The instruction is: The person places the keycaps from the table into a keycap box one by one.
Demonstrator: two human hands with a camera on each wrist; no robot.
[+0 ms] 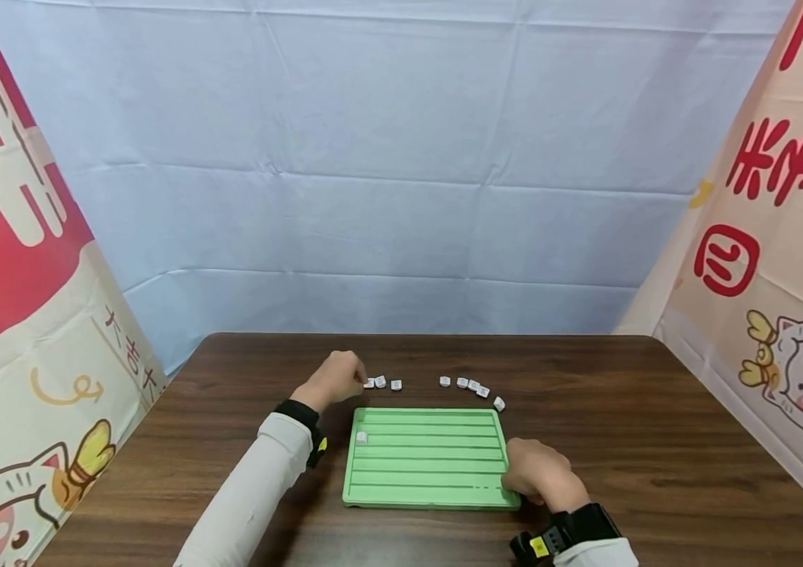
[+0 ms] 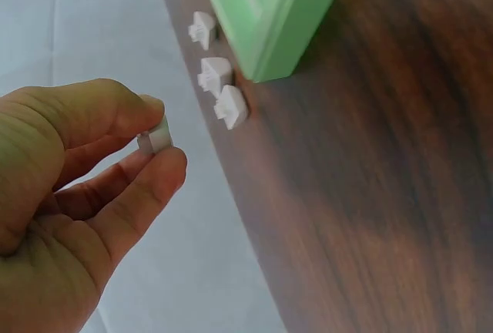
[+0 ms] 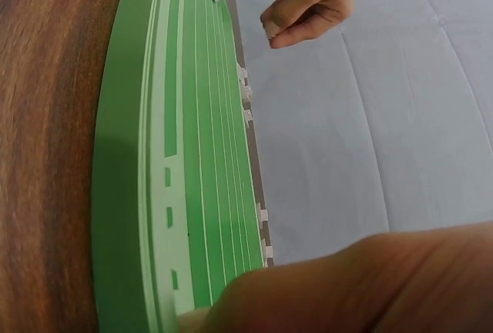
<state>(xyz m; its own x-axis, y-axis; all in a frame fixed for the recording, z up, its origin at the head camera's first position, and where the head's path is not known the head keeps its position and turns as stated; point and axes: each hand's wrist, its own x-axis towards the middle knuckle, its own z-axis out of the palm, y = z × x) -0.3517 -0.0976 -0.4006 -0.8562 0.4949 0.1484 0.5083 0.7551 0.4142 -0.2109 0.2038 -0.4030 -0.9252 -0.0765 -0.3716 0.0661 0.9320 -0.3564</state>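
In the left wrist view my left hand (image 2: 85, 156) pinches a small white keycap (image 2: 157, 139) between thumb and fingertip. From the head, that left hand (image 1: 334, 379) is past the far left corner of a green grooved board (image 1: 430, 463), beside a few white keycaps (image 1: 380, 382). One white keycap (image 1: 362, 438) sits on the board near its left end, in an upper groove. At the near right corner my right hand (image 1: 542, 475) grips the board's edge with curled fingers; in the right wrist view its thumb overlaps the rim, and its other fingers are hidden.
Beyond the board's far right side lie several more white keycaps (image 1: 474, 385) in a loose curve. Board and keycaps rest on a dark brown wooden table (image 1: 656, 441). A pale blue cloth (image 1: 387, 197) hangs behind it, with printed cloths at both sides.
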